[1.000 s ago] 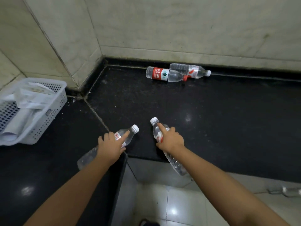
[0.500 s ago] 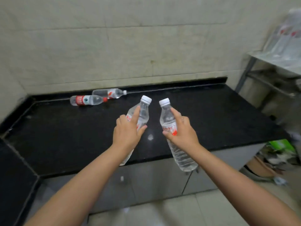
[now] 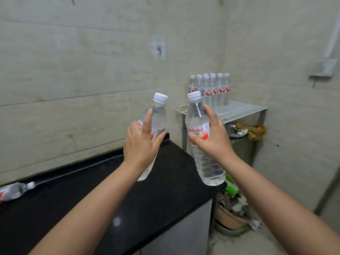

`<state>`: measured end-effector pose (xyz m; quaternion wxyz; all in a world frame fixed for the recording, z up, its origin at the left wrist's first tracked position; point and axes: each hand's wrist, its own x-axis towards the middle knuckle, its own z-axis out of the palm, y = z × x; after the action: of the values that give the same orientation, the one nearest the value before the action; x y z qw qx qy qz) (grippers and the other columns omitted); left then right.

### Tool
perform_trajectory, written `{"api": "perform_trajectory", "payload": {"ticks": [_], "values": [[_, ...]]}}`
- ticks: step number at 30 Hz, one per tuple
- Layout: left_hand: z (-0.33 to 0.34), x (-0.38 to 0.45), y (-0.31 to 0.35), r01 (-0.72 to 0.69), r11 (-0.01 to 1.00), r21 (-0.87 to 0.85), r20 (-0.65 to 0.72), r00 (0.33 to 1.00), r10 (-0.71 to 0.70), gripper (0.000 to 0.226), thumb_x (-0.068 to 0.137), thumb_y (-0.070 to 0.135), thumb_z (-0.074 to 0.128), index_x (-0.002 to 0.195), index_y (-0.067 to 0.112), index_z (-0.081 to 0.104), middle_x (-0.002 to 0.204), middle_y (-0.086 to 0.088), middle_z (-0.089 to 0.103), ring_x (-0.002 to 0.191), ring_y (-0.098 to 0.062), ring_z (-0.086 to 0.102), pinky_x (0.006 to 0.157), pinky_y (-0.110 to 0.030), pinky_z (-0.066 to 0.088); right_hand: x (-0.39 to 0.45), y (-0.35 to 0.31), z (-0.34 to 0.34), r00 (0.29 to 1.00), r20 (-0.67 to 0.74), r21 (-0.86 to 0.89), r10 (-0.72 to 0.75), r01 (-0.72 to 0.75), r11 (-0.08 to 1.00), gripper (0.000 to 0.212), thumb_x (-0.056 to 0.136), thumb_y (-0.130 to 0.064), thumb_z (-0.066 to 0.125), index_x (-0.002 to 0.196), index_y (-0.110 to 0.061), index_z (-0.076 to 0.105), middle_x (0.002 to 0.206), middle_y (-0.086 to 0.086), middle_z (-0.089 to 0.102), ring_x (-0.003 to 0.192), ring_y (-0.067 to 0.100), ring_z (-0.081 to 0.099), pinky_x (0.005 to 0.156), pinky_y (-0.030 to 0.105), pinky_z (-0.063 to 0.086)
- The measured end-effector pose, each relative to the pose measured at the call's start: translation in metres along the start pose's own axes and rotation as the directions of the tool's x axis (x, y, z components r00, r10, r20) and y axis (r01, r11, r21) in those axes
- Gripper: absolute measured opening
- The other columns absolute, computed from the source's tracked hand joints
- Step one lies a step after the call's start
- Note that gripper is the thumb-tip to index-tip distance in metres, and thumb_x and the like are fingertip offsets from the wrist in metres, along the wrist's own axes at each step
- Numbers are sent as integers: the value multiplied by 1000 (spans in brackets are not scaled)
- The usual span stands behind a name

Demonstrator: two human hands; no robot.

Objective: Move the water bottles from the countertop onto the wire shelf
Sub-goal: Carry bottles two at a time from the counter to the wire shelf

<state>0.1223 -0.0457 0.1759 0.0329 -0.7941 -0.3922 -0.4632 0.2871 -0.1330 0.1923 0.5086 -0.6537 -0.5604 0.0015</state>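
Head view: at frame centre, the left hand [image 3: 140, 146] has its grip wrapped round a clear plastic white-capped water bottle [image 3: 156, 115]; the right hand [image 3: 214, 138] likewise clasps a second clear bottle [image 3: 204, 162]. Both are held above the black stone counter [image 3: 92, 199]. The white wire shelf [image 3: 239, 109] at centre right carries a cluster of upright bottles [image 3: 211, 89].

Two water bottles [image 3: 199, 137] are held aloft, one per hand; one bottle [image 3: 13, 192] is left on the countertop [image 3: 165, 181]; roughly eight are stood on the wire shelf [image 3: 239, 109].
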Motion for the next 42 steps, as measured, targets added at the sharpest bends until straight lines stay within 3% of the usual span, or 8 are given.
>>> {"api": "perform_trajectory", "payload": {"ticks": [4, 9, 18, 25, 32, 35, 39, 42], "values": [[67, 61, 25, -49, 997, -54, -59, 997, 46, 62, 72, 55, 36, 128, 35, 18, 88, -28, 55, 77, -39, 56, 61, -35, 40, 70, 54, -23, 994, -103, -4, -29, 29, 1000, 79, 77, -19, 71, 141, -31, 26, 139, 7, 40, 123, 21, 42, 87, 19, 29], [148, 150, 39, 0, 992, -125, -26, 1000, -3, 71, 78, 37, 67, 127, 45, 17, 102, -25, 54, 97, -37, 53, 69, -33, 36, 183, 114, -31, 990, -115, 3, -84, 85, 996, 75, 73, -14, 73, 136, -25, 34, 139, 8, 36, 124, 23, 43, 92, 22, 33], [284, 255, 61, -81, 983, -164, -111, 992, 63, 60, 75, 49, 40, 127, 28, 21, 83, -30, 56, 76, -41, 55, 67, -37, 41, 325, 221, -39, 984, -162, 31, -78, 84, 996, 84, 80, -24, 68, 144, -23, 14, 139, 13, 28, 123, 28, 42, 91, 29, 35], [393, 282, 91, 183, 915, -358, -136, 960, -245, 66, 74, 43, 51, 124, 41, 8, 125, -26, 42, 116, -37, 43, 88, -30, 30, 402, 319, -31, 989, -81, 93, -120, 127, 988, 85, 80, -25, 69, 145, -18, 14, 141, 15, 27, 126, 23, 35, 90, 25, 31], [486, 324, 130, 467, 778, -420, -201, 789, -581, 80, 81, 26, 66, 142, 30, 14, 131, -20, 31, 124, -29, 35, 91, -23, 26, 471, 399, -27, 992, -27, 147, -122, 124, 981, 82, 80, -30, 69, 144, -16, 19, 136, 17, 28, 115, 14, 35, 84, 20, 29], [512, 335, 141, 508, 778, -369, -242, 756, -608, 80, 78, 30, 68, 141, 34, 18, 124, -15, 33, 121, -25, 33, 89, -23, 26, 485, 423, -21, 989, 29, 183, -146, 139, 973, 81, 80, -32, 68, 144, -15, 20, 140, 17, 25, 115, 13, 36, 86, 23, 32], [540, 336, 144, 534, 783, -319, -280, 736, -616, 80, 76, 31, 72, 122, 48, 9, 107, -2, 21, 106, -11, 22, 100, -40, 40, 489, 446, -10, 983, 65, 189, -172, 157, 969, 82, 79, -33, 69, 142, -10, 23, 145, 21, 23, 124, 10, 22, 91, 28, 35], [549, 341, 150, 565, 783, -261, -259, 740, -621, 83, 74, 35, 72, 122, 48, 5, 109, -6, 24, 112, -18, 27, 100, -44, 42, 495, 455, -10, 972, 89, 188, -218, 199, 962, 85, 79, -41, 66, 143, -8, 20, 144, 22, 24, 121, 10, 20, 90, 25, 29]]}}
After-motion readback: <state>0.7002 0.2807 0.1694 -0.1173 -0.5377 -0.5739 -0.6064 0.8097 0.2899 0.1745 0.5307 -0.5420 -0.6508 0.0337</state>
